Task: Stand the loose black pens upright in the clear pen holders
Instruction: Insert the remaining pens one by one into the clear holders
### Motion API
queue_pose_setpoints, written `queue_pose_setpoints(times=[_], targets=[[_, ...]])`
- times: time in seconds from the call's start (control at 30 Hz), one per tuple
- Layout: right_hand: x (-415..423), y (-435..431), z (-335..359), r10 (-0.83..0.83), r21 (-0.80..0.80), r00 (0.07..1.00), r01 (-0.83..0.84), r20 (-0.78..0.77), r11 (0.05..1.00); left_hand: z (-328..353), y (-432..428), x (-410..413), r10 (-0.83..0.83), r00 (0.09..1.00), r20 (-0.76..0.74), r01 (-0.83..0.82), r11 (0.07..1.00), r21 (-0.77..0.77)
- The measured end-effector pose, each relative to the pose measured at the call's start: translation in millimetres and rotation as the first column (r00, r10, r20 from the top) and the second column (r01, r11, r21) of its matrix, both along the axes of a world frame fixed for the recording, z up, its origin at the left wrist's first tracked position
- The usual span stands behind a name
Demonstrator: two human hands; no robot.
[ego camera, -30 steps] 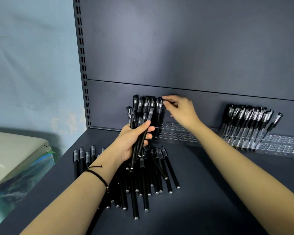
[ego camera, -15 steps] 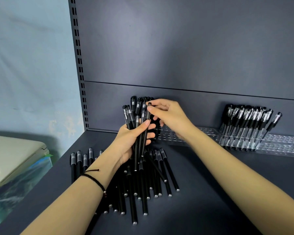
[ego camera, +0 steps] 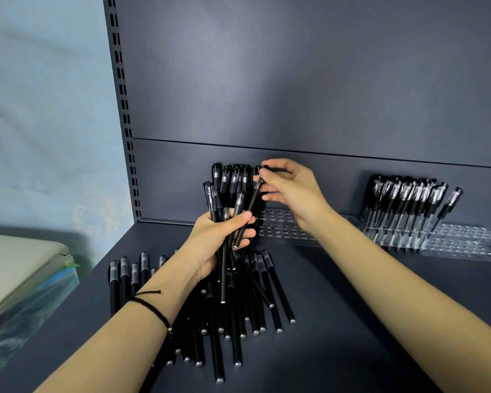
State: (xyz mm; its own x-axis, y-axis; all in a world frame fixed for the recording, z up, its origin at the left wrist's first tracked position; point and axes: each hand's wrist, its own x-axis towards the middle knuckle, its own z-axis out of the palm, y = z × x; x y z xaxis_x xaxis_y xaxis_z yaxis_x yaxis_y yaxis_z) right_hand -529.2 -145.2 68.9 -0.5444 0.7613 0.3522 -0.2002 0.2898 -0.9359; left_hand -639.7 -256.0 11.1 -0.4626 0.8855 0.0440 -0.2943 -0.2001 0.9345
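Far left of the heap of loose black pens point(ego camera: 238, 310), off the shelf's edge, sits a cream-coloured case point(ego camera: 20, 268) with blue-green plastic under it. Up and left of the heap rises the slotted shelf upright point(ego camera: 122, 109). The heap itself lies flat on the dark grey shelf point(ego camera: 352, 330), most pens pointing toward the back panel, and a few capped ones line up at its left edge.

The left hand point(ego camera: 213, 242), with a black cord bracelet point(ego camera: 150, 304) on its wrist, hangs just above the heap's far end. Its fingers are curled round a bundle of pens point(ego camera: 221, 219), held roughly upright with the caps on top. Behind the heap, against the back panel, a cluster of standing pens point(ego camera: 233, 177) fills the left end of the clear pen holder point(ego camera: 284, 228).

Above and right of the heap, the right hand point(ego camera: 292, 191) pinches a single pen point(ego camera: 251, 202) near its upper end between thumb and fingertips, the other fingers loosely spread. The pen slants down-left and its tip lies against the left hand's fingers. I cannot tell whether they grip it too.

Well right of the heap, a second clear holder point(ego camera: 465, 242) carries a leaning row of clear-barrelled pens point(ego camera: 408, 205).
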Motion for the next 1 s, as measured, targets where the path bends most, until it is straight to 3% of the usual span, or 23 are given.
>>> queue_pose_setpoints(times=[0.2,0.33,0.53,0.63,0.7,0.87,0.93,1.0], targets=[[1.8,23.4,16.9,-0.242,0.117,0.939,0.276,-0.243,0.954,0.1,0.4,-1.5,0.048,0.995,0.091,-0.044,0.998,-0.047],[1.9,40.1,15.2,-0.357,0.329,0.914,0.403,-0.193,0.854,-3.4,2.2,-6.2,0.059,0.998,0.038,-0.057,0.996,-0.066],[-3.6,41.0,-2.5,-0.378,0.422,0.919,0.389,-0.113,0.819,-1.8,3.5,-3.1,-0.065,0.998,-0.002,0.064,0.994,-0.092],[-6.7,41.5,-18.2,-0.347,0.514,0.930,0.240,0.122,0.824,-0.7,3.2,-2.7,-0.090,0.996,0.022,0.091,0.992,-0.081],[-7.4,39.0,-25.8,-0.346,0.538,0.918,0.196,0.194,0.820,0.4,2.6,-2.3,-0.102,0.995,0.023,0.103,0.993,-0.054],[-5.9,19.7,-22.3,-0.480,0.603,0.877,0.379,0.007,0.702,0.5,1.3,-1.8,-0.137,0.990,-0.024,0.137,0.990,0.017],[-5.5,8.5,-20.0,-0.393,0.595,0.918,0.287,0.054,0.751,-0.7,2.5,-0.6,-0.142,0.989,-0.035,0.143,0.989,0.047],[-4.9,-2.4,-18.4,-0.236,0.498,0.952,0.111,0.195,0.860,-1.1,2.8,0.3,-0.146,0.989,-0.007,0.146,0.986,0.083]])
